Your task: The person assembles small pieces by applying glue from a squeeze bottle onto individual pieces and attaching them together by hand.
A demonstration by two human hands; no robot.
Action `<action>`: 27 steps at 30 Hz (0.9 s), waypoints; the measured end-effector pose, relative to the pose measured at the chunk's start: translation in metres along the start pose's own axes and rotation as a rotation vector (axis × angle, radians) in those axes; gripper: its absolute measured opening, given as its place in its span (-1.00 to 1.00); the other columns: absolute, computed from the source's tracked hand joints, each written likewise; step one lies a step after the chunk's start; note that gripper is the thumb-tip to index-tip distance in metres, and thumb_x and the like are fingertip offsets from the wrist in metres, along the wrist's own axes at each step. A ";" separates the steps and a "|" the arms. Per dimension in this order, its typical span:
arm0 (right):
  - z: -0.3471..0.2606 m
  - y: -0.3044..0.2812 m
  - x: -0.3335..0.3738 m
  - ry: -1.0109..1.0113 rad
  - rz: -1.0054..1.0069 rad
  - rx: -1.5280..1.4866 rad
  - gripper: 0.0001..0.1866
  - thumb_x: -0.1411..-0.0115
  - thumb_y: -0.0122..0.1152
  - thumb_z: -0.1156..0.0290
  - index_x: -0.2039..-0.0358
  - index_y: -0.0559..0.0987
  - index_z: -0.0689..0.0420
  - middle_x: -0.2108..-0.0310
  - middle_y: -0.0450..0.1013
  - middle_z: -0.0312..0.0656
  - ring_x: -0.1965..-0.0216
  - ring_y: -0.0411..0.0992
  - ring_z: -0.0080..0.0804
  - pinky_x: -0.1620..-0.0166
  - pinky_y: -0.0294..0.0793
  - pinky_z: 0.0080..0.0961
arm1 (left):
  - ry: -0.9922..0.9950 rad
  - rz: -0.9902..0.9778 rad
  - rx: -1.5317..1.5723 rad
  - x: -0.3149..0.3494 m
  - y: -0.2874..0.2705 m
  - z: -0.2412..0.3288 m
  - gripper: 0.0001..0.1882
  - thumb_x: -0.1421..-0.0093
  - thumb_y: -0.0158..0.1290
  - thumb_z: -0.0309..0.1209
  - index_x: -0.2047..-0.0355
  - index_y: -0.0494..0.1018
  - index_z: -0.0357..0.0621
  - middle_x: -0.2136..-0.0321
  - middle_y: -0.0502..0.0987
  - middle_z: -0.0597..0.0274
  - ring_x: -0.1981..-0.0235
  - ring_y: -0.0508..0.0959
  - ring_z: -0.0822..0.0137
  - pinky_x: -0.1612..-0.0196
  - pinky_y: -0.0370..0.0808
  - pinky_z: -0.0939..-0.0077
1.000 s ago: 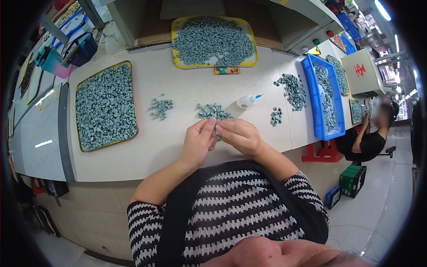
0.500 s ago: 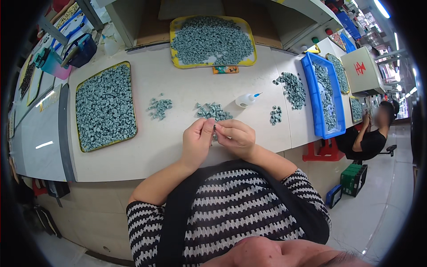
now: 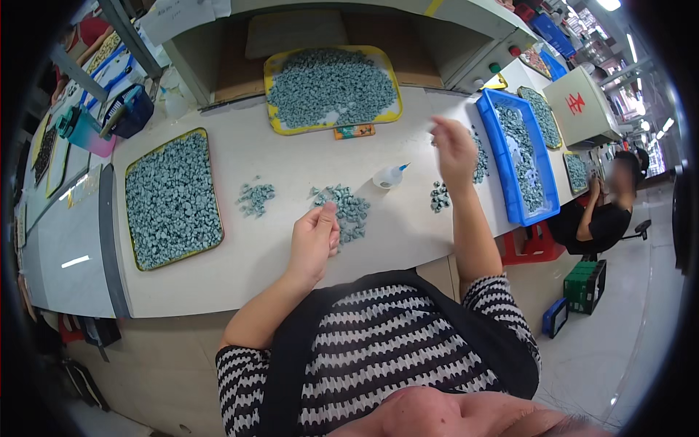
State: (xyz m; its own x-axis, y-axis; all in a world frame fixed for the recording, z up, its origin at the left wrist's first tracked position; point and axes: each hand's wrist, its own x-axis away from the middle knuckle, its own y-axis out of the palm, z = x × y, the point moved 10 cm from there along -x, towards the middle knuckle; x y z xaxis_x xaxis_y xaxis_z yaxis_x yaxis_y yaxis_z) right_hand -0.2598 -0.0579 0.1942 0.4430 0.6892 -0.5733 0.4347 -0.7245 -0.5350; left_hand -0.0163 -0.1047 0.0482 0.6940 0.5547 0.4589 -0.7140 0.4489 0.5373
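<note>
My left hand (image 3: 314, 239) is closed, thumb pressed over curled fingers, at the left edge of a loose pile of small grey-green pieces (image 3: 352, 211). Whatever it may hold is hidden. Raised over the table's right side, my right hand (image 3: 456, 151) is smeared by motion at the fingertips. It partly covers a second pile of such pieces (image 3: 480, 162). Between my hands stands a small white squeeze bottle (image 3: 386, 178) with a thin blue-based tip. A small cluster (image 3: 440, 197) lies below my right hand, and another small heap (image 3: 255, 198) sits left of my left hand.
A yellow-rimmed tray (image 3: 397, 109) full of pieces lies at the back, an orange packet (image 3: 354, 132) before it. Another full tray (image 3: 220, 218) is at left. A blue bin (image 3: 514, 207) stands at right. Beyond it sits another person (image 3: 608, 218).
My hands, which were together over the middle pile, have parted. The right one has swung up and to the right. The left stays near the pile, and the whole view has shifted slightly.
</note>
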 end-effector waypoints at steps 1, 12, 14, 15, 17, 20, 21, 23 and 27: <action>0.005 0.022 -0.005 -0.056 -0.162 0.031 -0.74 -0.14 0.01 0.64 0.15 0.51 0.17 0.35 0.43 -0.13 0.41 0.41 -0.45 0.34 0.40 -0.63 | -0.026 0.004 0.069 0.000 0.001 -0.003 -0.60 -0.29 -0.13 -0.11 0.60 0.23 -0.11 0.80 0.16 0.46 0.79 0.09 0.63 0.74 -0.02 0.70; -0.014 0.090 0.004 -0.517 -0.563 0.457 -0.73 -0.03 0.13 0.45 0.20 0.56 0.00 0.30 0.38 -0.22 0.24 0.37 -0.27 0.15 0.38 -0.39 | -0.067 -0.016 0.267 0.019 0.019 0.008 -0.66 -0.29 -0.16 -0.21 0.60 0.22 -0.08 0.83 0.10 0.43 0.82 0.01 0.58 0.74 -0.09 0.65; -0.021 0.074 0.005 -0.509 -0.560 0.519 -0.79 -0.02 0.16 0.41 0.27 0.58 0.06 0.26 0.41 -0.25 0.21 0.39 -0.25 0.13 0.38 -0.37 | -0.073 -0.024 0.277 0.018 0.019 0.008 -0.66 -0.29 -0.16 -0.21 0.59 0.22 -0.08 0.83 0.10 0.43 0.82 0.01 0.58 0.74 -0.10 0.65; -0.021 0.073 0.007 -0.507 -0.556 0.521 -0.79 -0.02 0.16 0.41 0.27 0.58 0.06 0.26 0.41 -0.25 0.21 0.39 -0.25 0.13 0.38 -0.37 | -0.085 -0.027 0.276 0.018 0.020 0.007 -0.66 -0.29 -0.16 -0.21 0.59 0.22 -0.08 0.82 0.10 0.43 0.82 0.01 0.58 0.74 -0.09 0.65; -0.012 0.060 0.008 -0.438 -0.500 0.405 -0.79 -0.01 0.20 0.37 0.30 0.57 0.10 0.24 0.44 -0.25 0.17 0.39 -0.23 0.10 0.38 -0.36 | -0.106 -0.037 0.271 0.018 0.026 0.001 -0.67 -0.29 -0.16 -0.21 0.59 0.22 -0.07 0.82 0.10 0.43 0.81 0.02 0.58 0.74 -0.09 0.65; 0.003 0.066 0.008 -0.413 -0.480 0.339 -0.74 0.00 0.22 0.38 0.25 0.55 0.12 0.24 0.45 -0.22 0.15 0.40 -0.24 0.07 0.37 -0.36 | -0.129 -0.023 0.272 0.018 0.030 -0.005 -0.68 -0.29 -0.17 -0.22 0.59 0.22 -0.07 0.81 0.11 0.43 0.81 0.03 0.58 0.74 -0.09 0.65; 0.006 0.065 0.007 -0.406 -0.474 0.342 -0.74 0.00 0.22 0.38 0.25 0.55 0.12 0.24 0.45 -0.22 0.15 0.40 -0.24 0.07 0.37 -0.36 | -0.124 -0.029 0.270 0.017 0.032 -0.006 -0.68 -0.29 -0.17 -0.23 0.59 0.22 -0.07 0.81 0.11 0.43 0.81 0.03 0.58 0.74 -0.08 0.65; -0.006 0.073 0.006 -0.448 -0.610 0.244 -0.70 0.01 0.23 0.38 0.21 0.52 0.14 0.28 0.46 -0.19 0.15 0.40 -0.24 0.07 0.37 -0.35 | -0.117 -0.032 0.265 0.017 0.034 -0.006 -0.68 -0.29 -0.17 -0.23 0.59 0.22 -0.07 0.81 0.11 0.43 0.81 0.04 0.58 0.74 -0.08 0.65; -0.005 0.074 0.003 -0.435 -0.686 0.269 -0.70 -0.01 0.20 0.41 0.19 0.51 0.14 0.28 0.45 -0.16 0.16 0.40 -0.24 0.08 0.38 -0.32 | -0.119 0.003 0.280 0.018 0.037 -0.006 -0.68 -0.29 -0.17 -0.23 0.59 0.21 -0.08 0.81 0.10 0.43 0.80 0.04 0.57 0.74 -0.07 0.66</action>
State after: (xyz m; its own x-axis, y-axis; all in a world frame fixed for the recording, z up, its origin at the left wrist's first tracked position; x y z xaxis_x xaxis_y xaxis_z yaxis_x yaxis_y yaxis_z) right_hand -0.2227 -0.1089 0.1556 -0.2142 0.9501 -0.2267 0.2717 -0.1649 -0.9481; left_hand -0.0309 -0.0745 0.0719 0.7096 0.4626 0.5315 -0.6744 0.2274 0.7024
